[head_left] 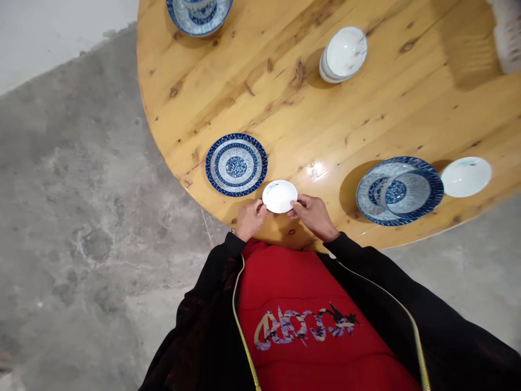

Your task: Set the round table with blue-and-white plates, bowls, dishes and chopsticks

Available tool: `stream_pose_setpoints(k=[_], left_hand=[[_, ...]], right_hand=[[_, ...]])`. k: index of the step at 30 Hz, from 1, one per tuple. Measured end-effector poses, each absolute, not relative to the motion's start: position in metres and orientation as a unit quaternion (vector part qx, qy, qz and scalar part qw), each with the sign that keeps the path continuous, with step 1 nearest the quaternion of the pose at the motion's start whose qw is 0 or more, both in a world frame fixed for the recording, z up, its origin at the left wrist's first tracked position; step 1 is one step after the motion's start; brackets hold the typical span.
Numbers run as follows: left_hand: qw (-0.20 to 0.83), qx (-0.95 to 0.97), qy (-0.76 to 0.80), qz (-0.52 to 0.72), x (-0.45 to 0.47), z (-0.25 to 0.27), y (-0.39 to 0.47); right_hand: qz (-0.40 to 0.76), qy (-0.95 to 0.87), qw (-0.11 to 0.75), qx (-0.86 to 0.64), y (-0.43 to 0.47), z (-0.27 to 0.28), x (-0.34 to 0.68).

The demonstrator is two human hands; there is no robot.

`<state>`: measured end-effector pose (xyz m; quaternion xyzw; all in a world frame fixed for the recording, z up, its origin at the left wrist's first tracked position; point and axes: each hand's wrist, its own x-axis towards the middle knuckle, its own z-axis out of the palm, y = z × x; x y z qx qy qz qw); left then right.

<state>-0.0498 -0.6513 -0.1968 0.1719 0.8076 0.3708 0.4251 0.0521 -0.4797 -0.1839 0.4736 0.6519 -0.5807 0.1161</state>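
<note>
Between my two hands is a small white saucer (280, 196) with a faint mark near its upper left rim. My left hand (251, 219) pinches its left edge, fingers closed. At the right edge my right hand (312, 215) grips it between thumb and fingers. Just beyond the saucer, up and to the left, a blue-and-white patterned plate (236, 165) lies flat on the table. Whether the saucer touches the tabletop, I cannot tell.
The round wooden table (280, 108) curves along my front. To the right are a blue patterned plate with a bowl on it (401, 191) and a white bowl (466, 177). Stacked white bowls (344, 53) stand farther back. Another blue dish (199, 19) sits at the far left.
</note>
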Motion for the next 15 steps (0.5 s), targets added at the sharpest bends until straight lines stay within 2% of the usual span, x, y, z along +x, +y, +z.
stream_pose_setpoints(k=[10,15], left_hand=[[0.426,0.191,0.804,0.369,-0.055,-0.198,-0.66],[0.425,0.142,0.78,0.438,-0.057,-0.203,-0.672]], right_hand=[[-0.592,0.665,0.123,0.438,-0.47,-0.179,0.049],[-0.548,0.718,0.0,0.428,-0.399,-0.181,0.006]])
